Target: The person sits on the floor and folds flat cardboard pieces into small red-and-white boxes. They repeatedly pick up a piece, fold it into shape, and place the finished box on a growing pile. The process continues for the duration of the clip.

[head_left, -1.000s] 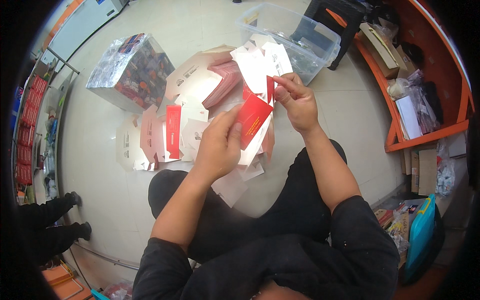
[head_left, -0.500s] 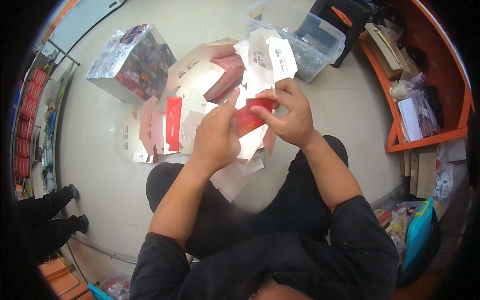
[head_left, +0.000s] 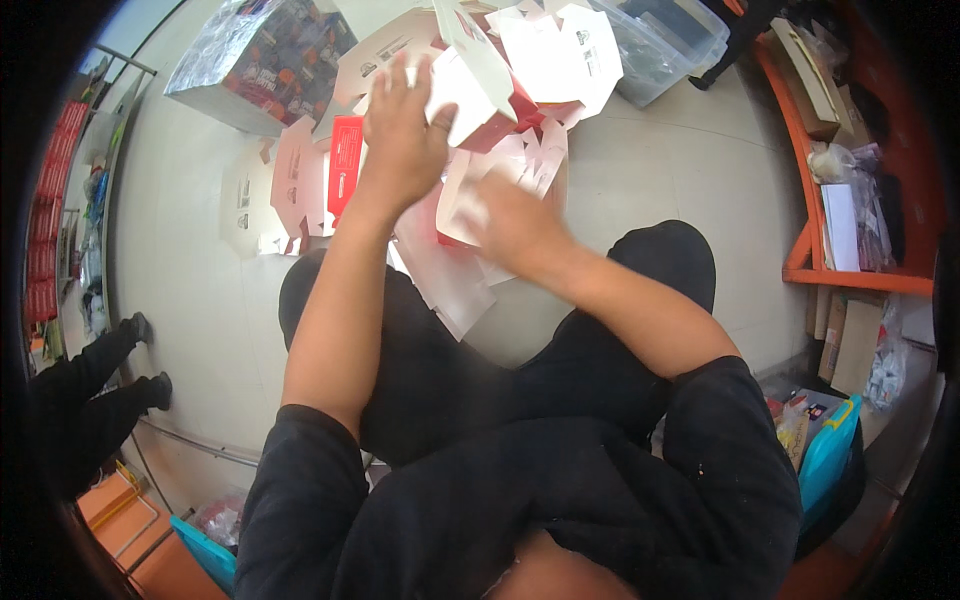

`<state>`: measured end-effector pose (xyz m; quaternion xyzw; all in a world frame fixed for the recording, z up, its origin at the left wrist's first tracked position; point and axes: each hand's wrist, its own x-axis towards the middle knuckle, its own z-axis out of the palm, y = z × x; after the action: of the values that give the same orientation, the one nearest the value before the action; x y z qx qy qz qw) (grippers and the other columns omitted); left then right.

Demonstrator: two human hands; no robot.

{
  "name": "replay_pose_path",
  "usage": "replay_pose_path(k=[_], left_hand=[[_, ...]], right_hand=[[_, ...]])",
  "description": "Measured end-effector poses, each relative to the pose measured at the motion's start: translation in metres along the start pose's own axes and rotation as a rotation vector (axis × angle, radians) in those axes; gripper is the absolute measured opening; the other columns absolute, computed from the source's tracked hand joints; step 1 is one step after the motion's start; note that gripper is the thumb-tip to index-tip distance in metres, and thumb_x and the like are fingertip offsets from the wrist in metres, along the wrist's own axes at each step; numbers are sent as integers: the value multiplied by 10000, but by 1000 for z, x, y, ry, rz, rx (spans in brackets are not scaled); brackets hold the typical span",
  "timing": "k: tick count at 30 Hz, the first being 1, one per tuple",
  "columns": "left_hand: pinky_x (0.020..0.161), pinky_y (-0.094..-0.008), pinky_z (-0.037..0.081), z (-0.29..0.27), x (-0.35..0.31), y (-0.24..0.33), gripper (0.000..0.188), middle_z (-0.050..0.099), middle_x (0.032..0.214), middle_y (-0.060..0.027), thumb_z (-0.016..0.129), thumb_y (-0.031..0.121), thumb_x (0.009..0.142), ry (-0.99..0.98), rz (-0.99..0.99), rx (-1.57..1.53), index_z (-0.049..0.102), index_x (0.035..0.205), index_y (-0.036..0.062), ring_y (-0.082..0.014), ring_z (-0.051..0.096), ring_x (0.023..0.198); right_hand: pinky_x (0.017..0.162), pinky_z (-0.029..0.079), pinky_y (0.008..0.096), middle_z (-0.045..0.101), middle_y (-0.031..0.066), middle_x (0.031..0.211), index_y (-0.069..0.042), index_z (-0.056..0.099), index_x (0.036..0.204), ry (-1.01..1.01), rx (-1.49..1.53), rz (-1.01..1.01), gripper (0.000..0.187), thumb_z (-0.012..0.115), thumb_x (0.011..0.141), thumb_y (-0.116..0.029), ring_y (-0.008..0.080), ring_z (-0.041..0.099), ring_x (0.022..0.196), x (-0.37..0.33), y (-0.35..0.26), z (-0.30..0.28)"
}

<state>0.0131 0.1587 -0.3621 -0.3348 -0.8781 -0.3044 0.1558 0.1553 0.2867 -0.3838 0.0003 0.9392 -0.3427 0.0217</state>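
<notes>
My left hand point(head_left: 402, 145) has its fingers stretched out and spread over the white inner side of an unfolded cardboard carton point(head_left: 465, 90). My right hand point(head_left: 515, 225) is smeared by motion beside another white carton blank with red edges point(head_left: 525, 155); whether its fingers grip this piece cannot be made out. Left of my left hand is a narrow red carton point(head_left: 345, 165). Farther left lie pale pink and white flattened blanks point(head_left: 297, 175), with dark printed marks. A thin whitish sheet point(head_left: 450, 285) lies between my knees.
A plastic-wrapped bundle point(head_left: 262, 65) stands at the far left, and a clear plastic bin point(head_left: 665, 50) at the far right. An orange shelf point(head_left: 850, 275) with bags and cardboard borders the right side. Another person's legs point(head_left: 95, 360) show at left, near a rack of red boxes point(head_left: 50, 210).
My hands have parted; the red piece they held is no longer visible in them. My left hand has moved up onto the cartons, which are rearranged. The whole view has shifted.
</notes>
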Motion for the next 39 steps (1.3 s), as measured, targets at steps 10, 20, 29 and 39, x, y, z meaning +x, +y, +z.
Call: replay_pose_path(k=[10,20,29,39], left_hand=[[1149,-477,396,-19,-1,-16,505,527,1481,-284,589,262,1010,-24,-346,-199,547,1424,-25,-402,516,1379],[1048,-446,492,-48,2,18,545,577,1417,-217,663,299,1001,-19,-414,-509,540,1410,-39,-319,564,1331],[1013,-420,527,-59,-21,62,890,611,1321,-191,762,486,920,-436,-527,-1164,358,1498,-56,-313,624,1218],[795,-390,577,-86,7,47,401,650,1197,-50,697,358,955,-83,-900,-1585,591,1265,126,-234,621,1102]], right_hand=[[842,579,339,763,181,933,53,743,1057,-604,270,68,316,683,916,-222,208,753,856,11,-6,64],[643,547,265,730,79,893,37,715,1057,-73,1224,328,443,716,986,-400,121,683,745,34,10,-24],[973,542,379,613,183,1379,66,501,1412,-126,1648,-320,639,496,1081,-480,259,677,1120,17,-13,-59],[976,516,417,537,123,1386,-47,570,1340,934,955,71,529,385,1111,-488,224,568,1207,34,33,-105]])
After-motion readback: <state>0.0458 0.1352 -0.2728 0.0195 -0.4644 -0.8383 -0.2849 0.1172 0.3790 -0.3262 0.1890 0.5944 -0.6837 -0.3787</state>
